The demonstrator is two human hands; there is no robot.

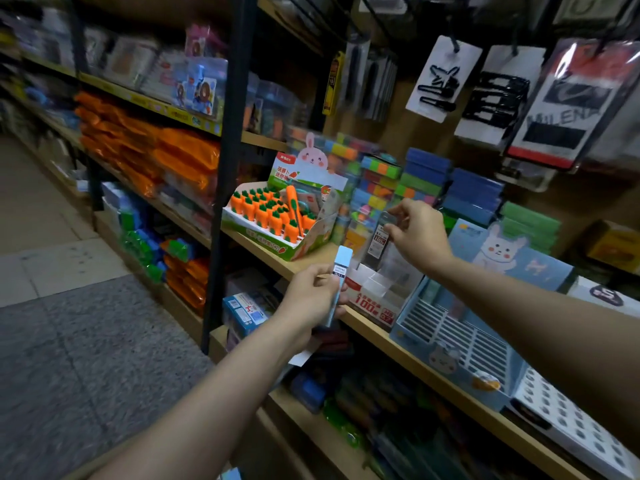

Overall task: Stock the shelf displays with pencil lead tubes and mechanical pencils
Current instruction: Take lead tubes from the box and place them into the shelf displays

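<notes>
Left hand (311, 299) grips a pale blue lead tube (340, 282), fingers curled round its lower half, tube upright and tilted slightly, held in front of the shelf (415, 358) edge. Small dark label near the tube's top; print too small to read.

Right hand (417, 233) pinches a clear dark tube (380, 237) by its top, thumb and fingertips together on it, over the white display box (372, 296). Tube label reads as red and white; characters not legible. Box front shows red "100" and a small panel that looks like "HB 0.7"; other characters blurred. Box sits on the shelf, its compartments partly hidden by the right hand and tube.

Left of it, just beside: carrot box (273, 216), rows of orange carrot-shaped items with green tops, pink rabbit on the header card, Chinese writing on the front, unreadable.

Right of the white box, touching or nearly so: blue rabbit tray (460, 327), slotted, white rabbit on its back card. Its right end is cut by the right forearm.

Behind: stacked coloured blocks (381, 178), blurred. Above, hanging cards of black hair clips (441, 81); one pack reads "MILENA" (564, 116).

Lower shelves dark and smeared; contents hard to make out
</notes>
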